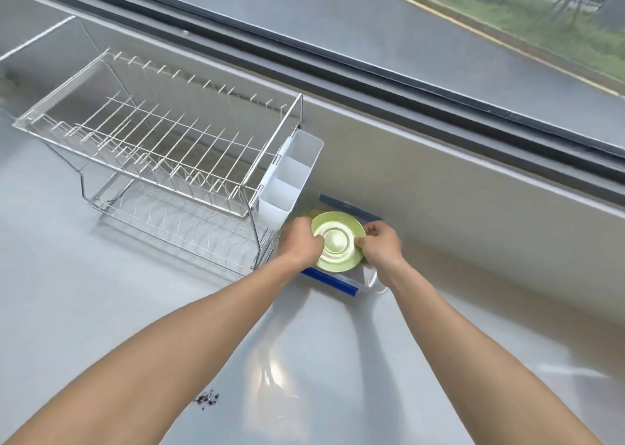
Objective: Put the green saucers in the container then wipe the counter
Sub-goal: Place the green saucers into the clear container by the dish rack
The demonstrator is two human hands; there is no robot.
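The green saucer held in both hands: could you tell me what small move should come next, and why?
Probably lower the green saucer straight down and release: both the left hand and right hand hold its rim above the clear container.

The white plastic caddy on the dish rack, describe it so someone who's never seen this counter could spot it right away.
Find the wire dish rack on the grey counter below the window. On the rack's right end, just above the green saucer both hands hold, hangs the white plastic caddy. It is the only solid white piece there, open-topped and split into compartments.
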